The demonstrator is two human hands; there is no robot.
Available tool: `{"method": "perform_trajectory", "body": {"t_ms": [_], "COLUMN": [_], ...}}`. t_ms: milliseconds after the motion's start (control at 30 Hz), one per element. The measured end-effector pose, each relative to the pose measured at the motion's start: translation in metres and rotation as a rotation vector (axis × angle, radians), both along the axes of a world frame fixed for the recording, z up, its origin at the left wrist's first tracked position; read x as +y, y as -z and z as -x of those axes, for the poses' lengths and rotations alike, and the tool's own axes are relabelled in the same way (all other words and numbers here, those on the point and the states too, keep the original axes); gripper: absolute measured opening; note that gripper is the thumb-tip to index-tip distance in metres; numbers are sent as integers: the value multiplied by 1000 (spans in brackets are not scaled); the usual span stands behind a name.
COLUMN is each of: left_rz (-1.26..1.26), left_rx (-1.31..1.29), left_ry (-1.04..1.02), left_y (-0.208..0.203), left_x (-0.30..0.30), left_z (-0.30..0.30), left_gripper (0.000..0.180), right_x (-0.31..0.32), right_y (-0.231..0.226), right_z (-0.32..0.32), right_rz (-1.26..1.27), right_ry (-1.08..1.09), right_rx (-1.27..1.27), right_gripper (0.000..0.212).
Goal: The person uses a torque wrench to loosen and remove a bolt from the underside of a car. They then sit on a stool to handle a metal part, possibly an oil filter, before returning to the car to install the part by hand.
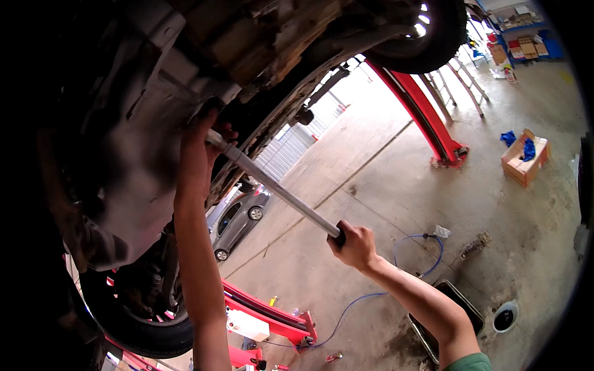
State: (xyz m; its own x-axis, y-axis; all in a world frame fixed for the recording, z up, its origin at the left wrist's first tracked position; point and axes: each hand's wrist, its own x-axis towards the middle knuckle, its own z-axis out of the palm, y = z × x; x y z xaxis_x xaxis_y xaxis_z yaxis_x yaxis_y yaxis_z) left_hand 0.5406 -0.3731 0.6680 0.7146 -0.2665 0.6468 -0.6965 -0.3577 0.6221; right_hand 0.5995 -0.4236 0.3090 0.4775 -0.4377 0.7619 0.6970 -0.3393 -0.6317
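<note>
Two hands on a long metal bar beneath a raised car

I am standing in a garage, close to a person reaching up under a car's shadowed underside (139, 130). A long silvery bar (281, 190) slants through the middle of the scene, its upper end near the underside and its lower end out over the floor (383, 198). The left hand (199, 135) is curled around the upper end; in the shadow there I cannot tell what the bar meets. The right hand (357, 246) is closed in a fist on the dark grip at the lower end, below a green sleeve (469, 362).

A tyre (455, 37) hangs at the top, near a red lift post (427, 117). Farther off, a grey car (236, 219) is parked. To the right lie a cardboard box (516, 170) with something blue and crumpled in it, a looping blue hose (442, 252) and a dark tray (469, 303), partly behind the right arm.
</note>
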Motion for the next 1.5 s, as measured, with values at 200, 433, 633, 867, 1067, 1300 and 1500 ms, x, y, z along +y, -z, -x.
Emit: {"method": "perform_trajectory", "body": {"t_ms": [200, 433, 633, 867, 1067, 1300, 1500], "left_rz": [-15, -132, -134, 68, 124, 147, 298], "left_rx": [-106, -92, 16, 146, 297, 207, 108], "left_ry": [52, -15, 16, -105, 26, -102, -34], "left_y": [3, -5, -6, -14, -25, -14, 0], "left_x": [10, 19, 9, 20, 27, 3, -9], "left_z": [-9, -14, -11, -12, -28, -20, -20], "left_gripper": [35, 35, 38, 41, 39, 34, 34], "right_x": [40, 38, -13, -126, -160, -115, -116], "right_y": [-17, -23, -14, -84, -137, -49, -42], "right_z": [-81, -79, 22, 243, 333, 258, 247], "right_rz": [-73, -124, -13, -39, -66, 128, 137], "right_ry": [-22, -119, -292, -1147, -1200, -374, -295], "right_rx": [-110, 0, 429, 775, 708, 650, 682], "right_gripper": [22, 24, 37, 44, 41, 34, 34]}}
